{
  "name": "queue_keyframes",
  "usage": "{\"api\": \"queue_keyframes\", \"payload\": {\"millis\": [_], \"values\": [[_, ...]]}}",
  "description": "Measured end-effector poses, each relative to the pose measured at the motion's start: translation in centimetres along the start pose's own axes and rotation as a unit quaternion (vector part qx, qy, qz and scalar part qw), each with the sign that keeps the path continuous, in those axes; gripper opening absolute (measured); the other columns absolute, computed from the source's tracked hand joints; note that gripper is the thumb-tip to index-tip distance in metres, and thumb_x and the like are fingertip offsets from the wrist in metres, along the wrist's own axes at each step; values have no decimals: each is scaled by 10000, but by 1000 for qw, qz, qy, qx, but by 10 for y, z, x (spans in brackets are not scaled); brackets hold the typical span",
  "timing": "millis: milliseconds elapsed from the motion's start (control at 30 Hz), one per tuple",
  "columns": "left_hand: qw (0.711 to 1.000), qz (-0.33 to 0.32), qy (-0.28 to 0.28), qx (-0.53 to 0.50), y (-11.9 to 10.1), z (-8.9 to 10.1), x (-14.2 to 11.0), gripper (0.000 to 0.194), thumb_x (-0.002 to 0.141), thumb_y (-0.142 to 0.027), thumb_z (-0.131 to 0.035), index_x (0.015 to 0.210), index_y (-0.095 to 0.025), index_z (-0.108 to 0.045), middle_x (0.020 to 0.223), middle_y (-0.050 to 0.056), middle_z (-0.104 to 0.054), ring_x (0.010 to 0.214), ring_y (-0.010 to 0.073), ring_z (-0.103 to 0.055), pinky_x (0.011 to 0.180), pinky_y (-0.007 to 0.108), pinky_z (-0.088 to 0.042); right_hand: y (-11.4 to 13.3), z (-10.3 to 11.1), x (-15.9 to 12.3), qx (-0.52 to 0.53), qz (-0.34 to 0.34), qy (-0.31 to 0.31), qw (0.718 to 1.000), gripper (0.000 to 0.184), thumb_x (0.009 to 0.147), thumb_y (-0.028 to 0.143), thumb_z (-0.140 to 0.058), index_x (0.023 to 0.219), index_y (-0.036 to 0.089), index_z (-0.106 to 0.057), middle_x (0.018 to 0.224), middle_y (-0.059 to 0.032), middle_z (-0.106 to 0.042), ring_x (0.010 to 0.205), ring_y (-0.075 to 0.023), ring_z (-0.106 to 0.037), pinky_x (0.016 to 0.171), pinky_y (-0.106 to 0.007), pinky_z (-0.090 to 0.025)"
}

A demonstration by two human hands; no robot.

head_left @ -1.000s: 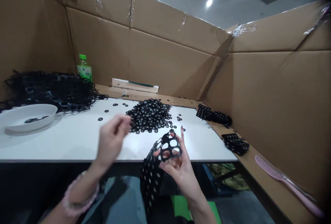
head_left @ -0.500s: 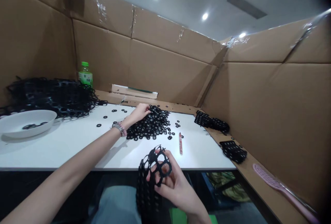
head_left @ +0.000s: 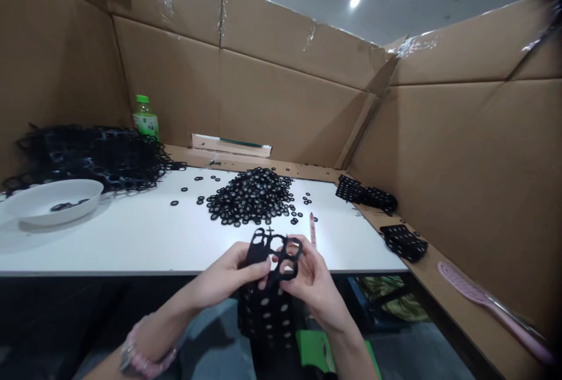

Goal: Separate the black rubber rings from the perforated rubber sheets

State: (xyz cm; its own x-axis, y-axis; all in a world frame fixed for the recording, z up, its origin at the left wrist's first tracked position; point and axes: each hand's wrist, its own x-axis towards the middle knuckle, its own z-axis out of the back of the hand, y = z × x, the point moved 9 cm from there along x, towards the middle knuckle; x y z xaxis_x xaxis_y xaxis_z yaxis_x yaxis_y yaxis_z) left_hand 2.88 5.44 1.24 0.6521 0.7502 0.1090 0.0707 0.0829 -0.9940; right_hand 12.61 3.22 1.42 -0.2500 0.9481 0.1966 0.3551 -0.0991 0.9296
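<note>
A black perforated strip with round holes hangs down in front of the table edge, over my lap. My left hand grips its left side near the top, thumb across the front. My right hand pinches the right edge by the large open rings at the upper end. On the white table beyond, a heap of small black rings lies with loose rings scattered round it. A slim red-and-clear pen-like tool lies just past my right hand.
At left stand a white bowl with a few black pieces, a tangled black mesh pile and a green-capped bottle. Folded black perforated strips and a pink hairbrush lie along the right ledge. Cardboard walls enclose the table.
My left hand has come back from the ring heap and now grips the strip's left side. My right hand has kept hold of the strip. The view has tilted down slightly.
</note>
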Motion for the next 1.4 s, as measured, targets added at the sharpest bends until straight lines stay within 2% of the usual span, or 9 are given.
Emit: {"api": "queue_keyframes", "payload": {"millis": [167, 333, 467, 533, 667, 867, 1067, 1267, 1400], "values": [[972, -31, -215, -85, 2, 31, -5, 353, 791, -426, -572, 595, -143, -493, 552, -40, -490, 506, 72, -440, 509, 175, -374, -16, -20, -2, -59, -46, 86, 994, 320, 711, 387, -683, 988, 230, -651, 902, -27, -649, 857, -163, -579, 825, -294, -437], [949, -61, -306, 49, 7, 59, -15, 267, 780, -430, -562, 827, -168, -531, 771, 18, -579, 716, 166, -561, 660, 270, -451, -11, -15, -2, -188, -12, -1, 982, 267, 800, 399, -570, 940, 207, -692, 844, -38, -675, 869, -217, -578, 772, -329, -450], [793, -208, -484, 305, -33, 63, -60, 571, 700, -339, -661, 1189, -218, -393, 1184, 106, -461, 1074, 275, -455, 852, 398, -401, -6, -5, -8, -317, 8, -68, 946, 258, 814, 383, -545, 900, 192, -697, 864, -49, -666, 865, -229, -565, 792, -337, -423], [759, -276, -439, 393, -52, 36, -67, 494, 695, -298, -675, 1133, -229, -459, 1111, 95, -494, 1035, 270, -468, 838, 392, -413, -1, -3, -11, -365, 31, -87, 926, 230, 803, 369, -564, 888, 200, -695, 888, -49, -663, 882, -226, -556, 814, -327, -403], [871, -243, -199, 378, -52, -6, -46, 156, 748, -220, -632, 879, -226, -547, 789, 16, -571, 725, 165, -549, 632, 259, -471, 7, -26, -12, -408, 67, -19, 910, 190, 847, 288, -511, 829, 211, -683, 780, -26, -653, 769, -185, -564, 739, -276, -397], [899, -208, -166, 348, -47, 0, -41, 87, 815, -211, -575, 901, -219, -581, 830, 21, -596, 725, 141, -577, 642, 223, -489, 13, -35, -14, -381, 80, 14, 921, 162, 825, 314, -540, 847, 214, -666, 806, -41, -628, 791, -193, -545, 760, -285, -395], [835, -282, -97, 463, -52, -20, -54, 152, 858, -169, -497, 982, -200, -580, 917, 72, -611, 810, 172, -588, 689, 251, -505, -2, -9, -13, -304, 37, -52, 951, 386, 803, 498, -499, 633, 172, -616, 632, -14, -540, 632, -156, -488, 613, -267, -394], [781, -386, -175, 458, -61, -20, -63, 202, 812, -120, -569, 1007, -169, -593, 872, 88, -651, 786, 180, -613, 674, 268, -528, -9, -13, -8, -301, 48, -110, 946, 488, 855, 462, -430, 462, 177, -480, 448, 21, -426, 459, -106, -403, 483, -245, -318], [763, -450, -166, 434, -60, -29, -82, 237, 825, -104, -542, 1027, -210, -602, 786, 45, -689, 707, 170, -648, 624, 262, -551, -7, 3, -9, -243, 55, -187, 950, 461, 838, 485, -453, 499, 175, -500, 433, 23, -463, 425, -105, -425, 455, -238, -329]]}}
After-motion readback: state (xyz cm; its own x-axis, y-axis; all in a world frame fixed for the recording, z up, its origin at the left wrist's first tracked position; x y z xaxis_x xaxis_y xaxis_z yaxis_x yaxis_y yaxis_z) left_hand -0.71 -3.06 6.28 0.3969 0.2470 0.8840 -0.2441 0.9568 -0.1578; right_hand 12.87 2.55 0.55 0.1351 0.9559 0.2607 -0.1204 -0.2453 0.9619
